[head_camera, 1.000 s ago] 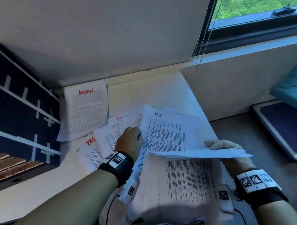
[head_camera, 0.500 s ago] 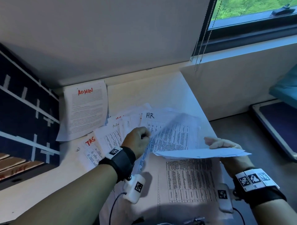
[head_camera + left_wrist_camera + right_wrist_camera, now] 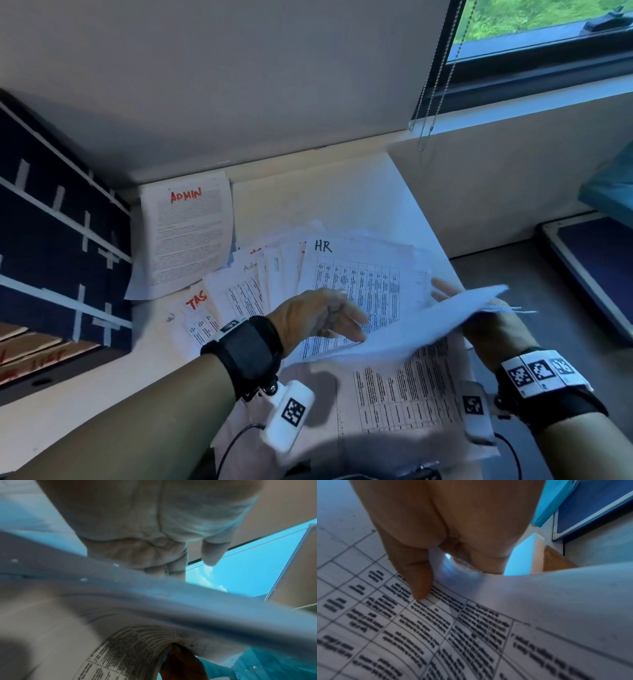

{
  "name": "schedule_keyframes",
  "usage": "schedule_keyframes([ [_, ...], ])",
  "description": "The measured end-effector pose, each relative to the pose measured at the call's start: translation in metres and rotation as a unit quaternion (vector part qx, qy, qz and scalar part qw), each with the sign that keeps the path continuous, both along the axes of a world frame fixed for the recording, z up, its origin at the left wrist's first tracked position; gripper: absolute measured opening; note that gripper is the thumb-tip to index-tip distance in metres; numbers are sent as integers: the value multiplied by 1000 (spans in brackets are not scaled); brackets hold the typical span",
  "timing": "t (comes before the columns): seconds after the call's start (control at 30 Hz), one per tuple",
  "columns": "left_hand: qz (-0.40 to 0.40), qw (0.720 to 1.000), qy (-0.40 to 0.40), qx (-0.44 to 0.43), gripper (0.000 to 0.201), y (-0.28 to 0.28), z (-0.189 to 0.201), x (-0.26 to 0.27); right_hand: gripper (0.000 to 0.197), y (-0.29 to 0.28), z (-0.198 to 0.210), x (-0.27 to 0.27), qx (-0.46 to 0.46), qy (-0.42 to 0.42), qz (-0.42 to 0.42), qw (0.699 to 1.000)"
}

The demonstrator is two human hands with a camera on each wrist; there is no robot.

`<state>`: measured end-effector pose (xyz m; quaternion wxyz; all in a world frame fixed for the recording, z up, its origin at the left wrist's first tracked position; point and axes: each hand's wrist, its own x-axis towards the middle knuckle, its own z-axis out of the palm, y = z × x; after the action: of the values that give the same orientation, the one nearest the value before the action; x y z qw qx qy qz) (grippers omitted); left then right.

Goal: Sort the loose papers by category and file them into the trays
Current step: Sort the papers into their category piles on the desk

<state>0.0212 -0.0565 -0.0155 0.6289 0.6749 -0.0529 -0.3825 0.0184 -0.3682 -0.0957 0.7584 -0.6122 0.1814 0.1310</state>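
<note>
Loose printed papers lie fanned on the white desk (image 3: 342, 192): a sheet marked HR (image 3: 359, 274) on top, sheets marked Adm (image 3: 236, 287) and TAS (image 3: 197, 315) to its left, an ADMIN sheet (image 3: 188, 236) apart at the back left. My left hand (image 3: 325, 318) hovers over the HR sheet, fingers straight and spread, holding nothing. My right hand (image 3: 479, 315) grips a lifted bundle of sheets (image 3: 411, 329), sloping down toward the left fingers. In the right wrist view the thumb (image 3: 418, 574) presses on a table-printed page (image 3: 436, 635). The left wrist view shows the palm (image 3: 137, 520) and blurred paper (image 3: 154, 601).
A dark blue rack with white tape strips (image 3: 51, 257) stands at the left, wooden trays (image 3: 34, 346) below it. Another table-printed sheet (image 3: 404, 394) lies nearest me. A blind chain (image 3: 435, 85) hangs by the window. A blue-framed panel (image 3: 599, 274) lies on the floor right of the desk edge.
My left hand has let go of the HR sheet, which now lies flat on the pile, and its fingers have opened toward the right. The right hand's bundle has tilted upward.
</note>
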Motion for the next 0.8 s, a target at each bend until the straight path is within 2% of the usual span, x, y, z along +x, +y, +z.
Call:
schedule_keyframes([
  [0.07,-3,999,40,-15,50,4,1,0,18,2,-3,3,-56,20,7,998],
  [0.13,15,999,38,14,37,7,2,4,16,3,-3,0,-64,5,-15,998],
  [0.17,29,997,5,65,32,7,3,8,14,5,3,-4,-42,-15,-11,999],
  [0.2,46,987,-48,147,28,7,-1,14,22,7,10,-7,-21,-45,-3,999],
  [0.27,90,928,-137,335,35,8,-8,24,41,10,19,-10,11,-81,4,997],
  [0.33,90,865,-147,472,40,5,-8,29,43,9,20,-9,27,-84,-12,996],
  [0.37,73,849,-135,505,39,4,-7,31,43,8,18,-9,26,-89,-13,996],
  [0.47,58,846,-99,521,45,-2,-4,34,39,3,12,-11,-13,-82,-5,996],
  [0.57,58,847,-111,517,45,-7,-7,34,79,-1,4,-13,-32,-66,-7,997],
  [0.63,76,849,-128,506,40,-9,-8,32,90,0,2,-14,-19,-70,-16,997],
  [0.7,86,847,-146,504,35,-10,-8,29,78,2,5,-15,-19,-71,-19,997],
  [0.77,69,836,-167,518,39,-10,-7,27,47,4,8,-16,-16,-64,-21,998],
  [0.8,56,831,-179,523,42,-10,-8,27,38,4,10,-15,-15,-59,-21,998],
])
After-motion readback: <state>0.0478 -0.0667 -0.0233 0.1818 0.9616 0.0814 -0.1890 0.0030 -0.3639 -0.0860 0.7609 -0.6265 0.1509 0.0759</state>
